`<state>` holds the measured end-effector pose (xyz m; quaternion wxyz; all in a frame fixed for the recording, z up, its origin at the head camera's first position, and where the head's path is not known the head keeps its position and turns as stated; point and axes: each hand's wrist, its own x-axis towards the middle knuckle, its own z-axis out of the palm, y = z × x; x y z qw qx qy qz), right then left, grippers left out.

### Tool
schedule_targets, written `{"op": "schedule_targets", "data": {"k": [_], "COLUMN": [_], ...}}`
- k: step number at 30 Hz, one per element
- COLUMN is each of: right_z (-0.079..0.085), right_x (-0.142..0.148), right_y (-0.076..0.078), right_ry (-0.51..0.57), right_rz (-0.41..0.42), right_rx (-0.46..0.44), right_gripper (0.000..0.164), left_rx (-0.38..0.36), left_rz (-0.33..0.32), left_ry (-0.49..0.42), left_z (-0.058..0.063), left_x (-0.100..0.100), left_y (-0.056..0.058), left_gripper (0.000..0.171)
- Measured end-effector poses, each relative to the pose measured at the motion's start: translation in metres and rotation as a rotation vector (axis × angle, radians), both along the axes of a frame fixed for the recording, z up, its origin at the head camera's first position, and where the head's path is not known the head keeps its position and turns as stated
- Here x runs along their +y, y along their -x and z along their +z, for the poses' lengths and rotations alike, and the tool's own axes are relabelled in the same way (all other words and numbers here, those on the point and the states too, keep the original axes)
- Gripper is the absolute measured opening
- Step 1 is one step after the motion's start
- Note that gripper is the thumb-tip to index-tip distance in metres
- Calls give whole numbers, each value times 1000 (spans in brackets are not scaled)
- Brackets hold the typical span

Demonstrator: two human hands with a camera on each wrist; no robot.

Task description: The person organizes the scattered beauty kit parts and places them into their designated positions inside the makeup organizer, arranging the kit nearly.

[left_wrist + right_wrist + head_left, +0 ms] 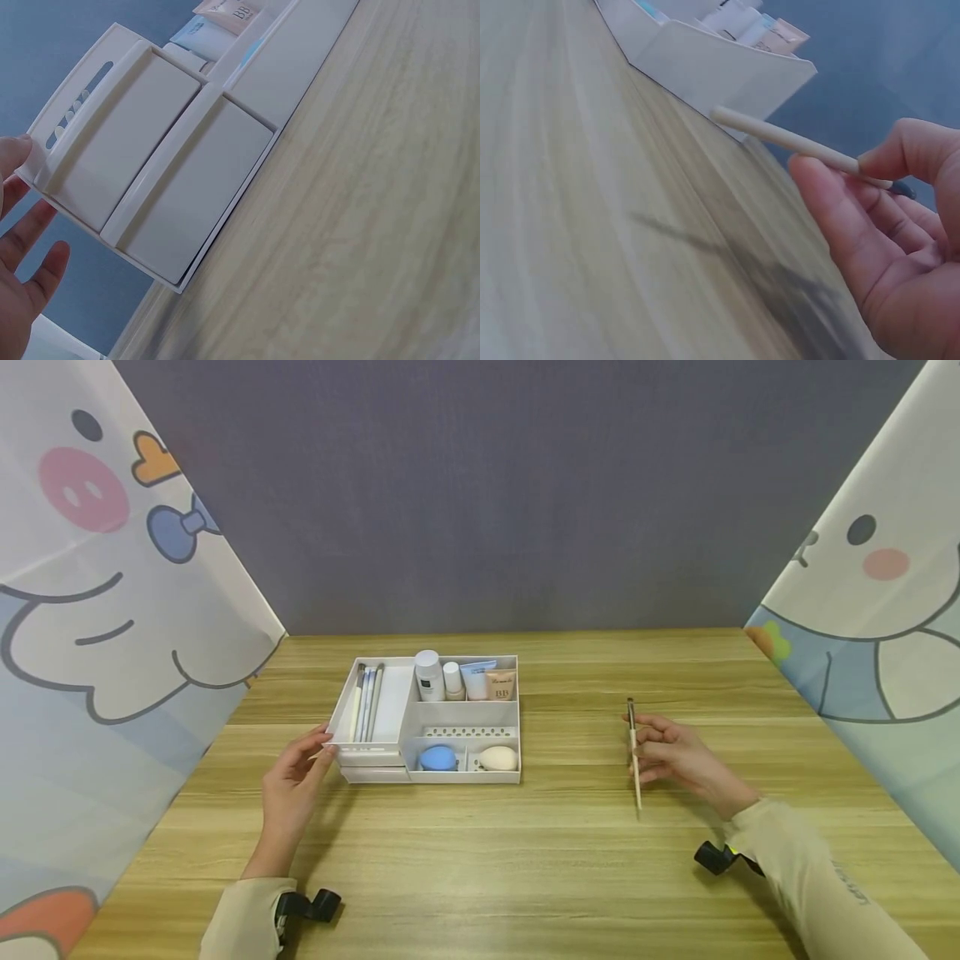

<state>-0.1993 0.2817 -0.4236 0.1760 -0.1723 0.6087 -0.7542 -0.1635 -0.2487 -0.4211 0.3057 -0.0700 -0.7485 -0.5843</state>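
Note:
A white makeup organizer [460,721] stands on the table, with slim brushes [367,702] lying in its left tray. At its front left corner, my left hand [295,789] grips the edge between thumb and fingers; the left wrist view shows the other fingers [46,274] spread beside the side wall. My right hand [686,762] is off to the right of the organizer. It pinches a makeup brush [635,760] with a pale handle between thumb and fingers, raised over the table. The dark bristle end points away from me in the head view.
White bottles [429,677] and small tubes [501,684] stand in the organizer's back right compartment. A blue sponge [438,758] and a cream sponge [498,758] sit in the front compartments. Two drawers [187,187] face front under the brush tray. A grey panel [510,502] rises behind the table.

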Motion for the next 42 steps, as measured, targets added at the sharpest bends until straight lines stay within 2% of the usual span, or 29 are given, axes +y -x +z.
{"op": "schedule_targets", "data": {"k": [9, 15, 31, 42], "right_z": [-3, -4, 2, 9], "right_x": [-19, -29, -63, -98], "right_y": [-2, -4, -6, -5], "right_ry": [74, 105, 101, 103], "right_rz": [-23, 9, 77, 56], "right_rx": [-35, -57, -61, -104], "right_gripper": [52, 52, 49, 60], "left_rx": [-11, -12, -50, -22], "left_rz": [-13, -8, 3, -7], "left_ry": [-10, -3, -3, -8], "left_z": [1, 3, 3, 4], "left_x": [1, 1, 1, 2], "left_y": [-1, -2, -3, -3], "left_gripper": [18, 18, 17, 18]}}
